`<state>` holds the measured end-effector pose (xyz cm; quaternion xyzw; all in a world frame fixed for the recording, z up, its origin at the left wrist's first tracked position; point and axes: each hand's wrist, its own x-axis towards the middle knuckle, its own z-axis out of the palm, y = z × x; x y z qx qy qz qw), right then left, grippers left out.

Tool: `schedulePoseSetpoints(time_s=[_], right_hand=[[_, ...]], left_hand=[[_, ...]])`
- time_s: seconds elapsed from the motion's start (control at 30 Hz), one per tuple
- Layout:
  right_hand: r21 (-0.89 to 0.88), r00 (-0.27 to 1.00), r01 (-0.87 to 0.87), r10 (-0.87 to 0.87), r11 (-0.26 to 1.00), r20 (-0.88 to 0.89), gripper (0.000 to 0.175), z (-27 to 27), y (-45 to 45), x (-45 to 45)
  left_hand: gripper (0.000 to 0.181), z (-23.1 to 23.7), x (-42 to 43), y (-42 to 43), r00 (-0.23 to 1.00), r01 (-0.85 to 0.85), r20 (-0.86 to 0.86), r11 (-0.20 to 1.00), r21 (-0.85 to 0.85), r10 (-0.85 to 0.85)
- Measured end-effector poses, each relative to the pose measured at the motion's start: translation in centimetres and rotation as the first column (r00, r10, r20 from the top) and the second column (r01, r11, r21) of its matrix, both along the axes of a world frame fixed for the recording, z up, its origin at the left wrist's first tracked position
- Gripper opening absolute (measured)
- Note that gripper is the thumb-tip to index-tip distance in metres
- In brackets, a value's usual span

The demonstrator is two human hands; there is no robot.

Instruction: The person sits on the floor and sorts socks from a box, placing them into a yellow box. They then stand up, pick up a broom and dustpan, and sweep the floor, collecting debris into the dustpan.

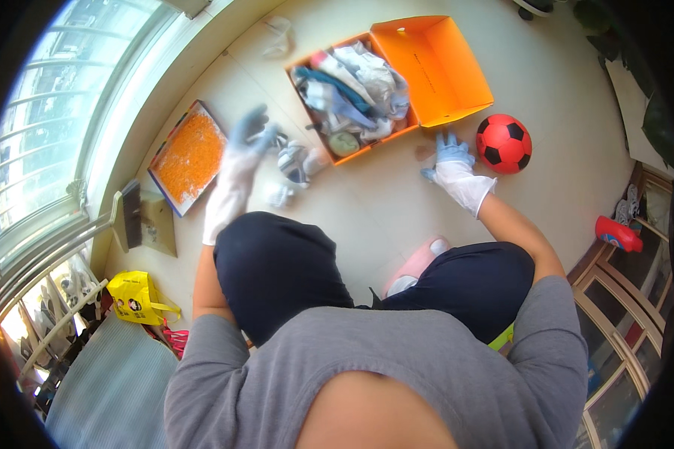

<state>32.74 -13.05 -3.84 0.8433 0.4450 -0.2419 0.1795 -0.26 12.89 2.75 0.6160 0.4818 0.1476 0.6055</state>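
My left hand (pixel 251 132), in a blue-and-white glove, is blurred, its fingers and thumb apart. It is between a shallow tray of orange granules (pixel 188 154) and a small cluster of balled socks (pixel 293 163) on the floor. Another striped sock (pixel 281 196) lies nearer to me. In front stands an orange cardboard box (pixel 379 143), its lid (pixel 432 67) folded back to the right, filled with crumpled socks (pixel 342 84). My right hand (pixel 452 151), gloved the same way, spreads its fingers low by the box's near right corner, beside a red-and-black football (pixel 504 144).
A dustpan (pixel 157 224) and a broom (pixel 128 216) stand by the window wall at left. Nearby is a yellow bag (pixel 137 297). Red bottle (pixel 618 233) and shoes (pixel 627 205) rest on a glass-fronted cabinet (pixel 618 314) at right. A whitish cloth (pixel 278 36) lies beyond the box.
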Motion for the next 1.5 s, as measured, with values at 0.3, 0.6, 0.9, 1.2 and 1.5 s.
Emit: schedulePoseSetpoints(time_s=[0.3, 0.6, 0.9, 1.2, 1.5], right_hand=[[0.059, 0.9, -0.115, 0.129, 0.992, -0.416, 0.051, -3.6, -0.4, 2.5], [-0.068, 0.263, 0.215, -0.125, 0.974, -0.957, 0.045, 11.3, 5.5, 4.1], [0.561, 0.862, 0.267, 0.066, 0.783, -0.503, 0.088, 7.7, 11.5, -1.7], [0.552, 0.944, -0.319, 0.312, 0.77, 0.11, 0.056, 1.1, 10.2, -2.7], [-0.496, -0.466, 0.498, -0.262, 0.711, -0.845, 0.035, -8.0, 13.1, 0.7]], left_hand=[[0.122, -10.0, -0.3, -6.8, 0.654, 0.622, -0.684, 0.744, 0.242, -0.324], [0.038, -14.5, -3.5, 0.1, 0.871, 0.489, -0.413, 0.524, 0.697, -0.265], [0.043, 0.8, 5.8, 1.5, 0.855, 0.015, 0.194, 0.396, 0.918, -0.48], [0.103, -4.5, 14.2, -0.3, 0.86, 0.482, -0.476, 0.598, 0.64, -0.184], [0.079, -10.8, 16.4, -1.2, 0.939, 0.298, -0.342, 0.554, 0.777, -0.026]])
